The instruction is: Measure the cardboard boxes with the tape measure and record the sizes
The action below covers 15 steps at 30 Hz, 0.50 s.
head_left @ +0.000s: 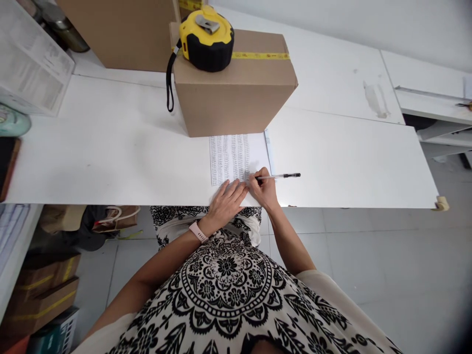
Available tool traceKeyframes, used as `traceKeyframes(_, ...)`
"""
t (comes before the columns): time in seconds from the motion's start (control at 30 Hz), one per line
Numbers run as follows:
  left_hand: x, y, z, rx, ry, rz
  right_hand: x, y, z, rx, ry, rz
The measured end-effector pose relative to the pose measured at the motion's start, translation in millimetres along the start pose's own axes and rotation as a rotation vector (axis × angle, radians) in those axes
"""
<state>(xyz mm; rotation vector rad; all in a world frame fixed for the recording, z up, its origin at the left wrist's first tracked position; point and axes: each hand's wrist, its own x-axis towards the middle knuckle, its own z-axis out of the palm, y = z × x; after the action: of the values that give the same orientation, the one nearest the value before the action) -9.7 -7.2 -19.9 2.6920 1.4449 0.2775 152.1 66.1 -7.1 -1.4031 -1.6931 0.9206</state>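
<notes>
Here's the sheet, flat on the white table near its front edge, columns of handwriting covering most of it, a blank strip on the three o'clock side. Take it as the middle of the dial. The pen is at its five o'clock corner, and my right hand has it, fingers closed round the lower barrel, back end out towards three. My fingers hide the tip, so I can't tell whether it touches. My left hand lies open and palm down at six, fingers on the sheet's lower edge, gripping nothing, watch on the wrist. Straight up at twelve stands the box, right against the sheet's far edge; whether paper runs beneath, I can't tell. The yellow-and-black tape measure sits on top, strap dropping at seven from it. A bigger box rises between ten and eleven, a green jar far off near nine.
</notes>
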Motion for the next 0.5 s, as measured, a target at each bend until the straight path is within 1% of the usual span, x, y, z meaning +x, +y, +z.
traceKeyframes(0.17,0.2,0.4,0.3,0.007,0.017,0.004,1.4,-0.7,0.5,0.003,0.03,-0.001)
traceKeyframes(0.5,-0.1,-0.1,0.0,-0.02,0.011,-0.001,1.5,0.9,1.9,-0.013,0.028,-0.016)
